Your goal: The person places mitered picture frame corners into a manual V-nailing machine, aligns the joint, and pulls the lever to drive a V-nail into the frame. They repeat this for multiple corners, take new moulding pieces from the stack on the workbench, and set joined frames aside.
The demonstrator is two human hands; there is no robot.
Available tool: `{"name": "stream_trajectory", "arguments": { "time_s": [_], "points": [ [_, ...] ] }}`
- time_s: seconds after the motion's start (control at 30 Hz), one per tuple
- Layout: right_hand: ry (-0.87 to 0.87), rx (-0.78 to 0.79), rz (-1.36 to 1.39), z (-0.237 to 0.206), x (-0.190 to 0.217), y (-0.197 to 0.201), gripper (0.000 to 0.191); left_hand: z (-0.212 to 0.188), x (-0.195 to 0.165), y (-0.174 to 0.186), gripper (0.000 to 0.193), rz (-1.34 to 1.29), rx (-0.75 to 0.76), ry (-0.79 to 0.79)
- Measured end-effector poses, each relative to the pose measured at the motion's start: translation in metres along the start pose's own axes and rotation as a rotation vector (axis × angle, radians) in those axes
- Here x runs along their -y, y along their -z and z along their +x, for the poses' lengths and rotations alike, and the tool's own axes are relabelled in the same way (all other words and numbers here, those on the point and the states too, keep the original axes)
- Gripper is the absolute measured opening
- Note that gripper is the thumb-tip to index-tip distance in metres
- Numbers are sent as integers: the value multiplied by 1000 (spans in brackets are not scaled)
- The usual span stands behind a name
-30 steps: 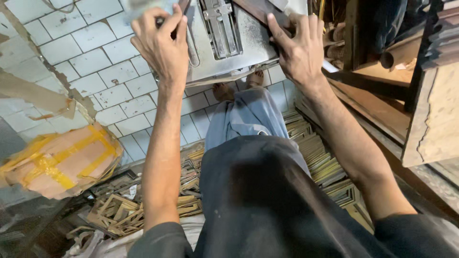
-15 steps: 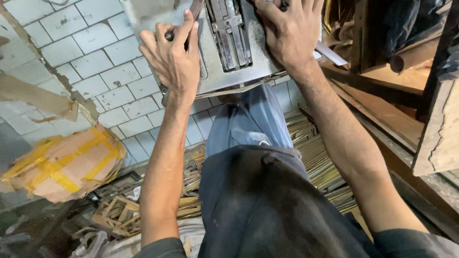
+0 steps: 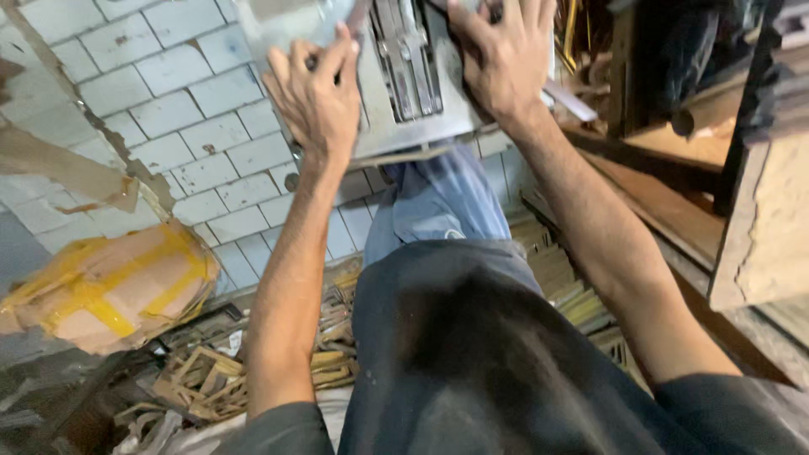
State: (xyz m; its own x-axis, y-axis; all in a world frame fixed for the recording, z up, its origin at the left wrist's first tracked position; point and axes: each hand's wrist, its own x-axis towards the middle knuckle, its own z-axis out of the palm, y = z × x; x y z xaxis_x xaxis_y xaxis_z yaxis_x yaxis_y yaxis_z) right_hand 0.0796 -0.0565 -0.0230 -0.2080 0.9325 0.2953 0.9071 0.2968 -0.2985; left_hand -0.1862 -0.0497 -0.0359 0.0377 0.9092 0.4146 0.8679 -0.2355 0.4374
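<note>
Both arms reach forward to a grey metal machine plate [image 3: 396, 93] that sits at the top of the view, with a set of long metal rails [image 3: 404, 50] running down its middle. The left hand [image 3: 316, 97] lies over the plate's left part, fingers bent and drawn together; something small and dark shows between the fingertips, but I cannot tell what it is or whether it is pinched. The right hand [image 3: 501, 59] is spread flat on the plate's right side, fingers fanned and pressing down, which looks like a way to steady the plate or whatever lies on it. With one hand on each side of the rails, the middle strip stays uncovered.

Below the plate, the person's knee in light blue trousers [image 3: 438, 202] pokes out under its edge, and a dark shirt [image 3: 472, 354] fills the lower middle, so the person sits close up against the machine. A pale tiled wall [image 3: 177, 126] stands behind on the left. Lower left lies a brown bundle [image 3: 109, 291] bound with yellow tape, well apart from the hands. Thin yellowish strips [image 3: 219, 379] are heaped on the floor beside the legs, with more stacked on the right [image 3: 573, 286]. Wooden planks [image 3: 758, 219] lean at the right edge
</note>
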Motion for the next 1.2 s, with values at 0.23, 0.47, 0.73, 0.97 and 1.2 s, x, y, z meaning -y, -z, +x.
{"name": "stream_trajectory", "arguments": {
  "time_s": [0.23, 0.47, 0.73, 0.97, 1.2],
  "points": [
    [60, -35, -130, 4, 7, 3, 41, 5, -7, 4, 16, 63, 18, 5],
    [60, -45, -166, 7, 9, 6, 37, 6, -6, 1, 20, 84, 10, -8],
    [39, -49, -57, 5, 7, 24, 45, 2, -1, -2, 20, 78, -4, -22],
    [-296, 275, 111, -123, -25, 117, 49, -62, -72, 53, 25, 108, 131, -46],
    [-245, -339, 246, -262, -64, 268, 18, -56, -217, 80, 35, -695, 27, -203]
  ]
}}
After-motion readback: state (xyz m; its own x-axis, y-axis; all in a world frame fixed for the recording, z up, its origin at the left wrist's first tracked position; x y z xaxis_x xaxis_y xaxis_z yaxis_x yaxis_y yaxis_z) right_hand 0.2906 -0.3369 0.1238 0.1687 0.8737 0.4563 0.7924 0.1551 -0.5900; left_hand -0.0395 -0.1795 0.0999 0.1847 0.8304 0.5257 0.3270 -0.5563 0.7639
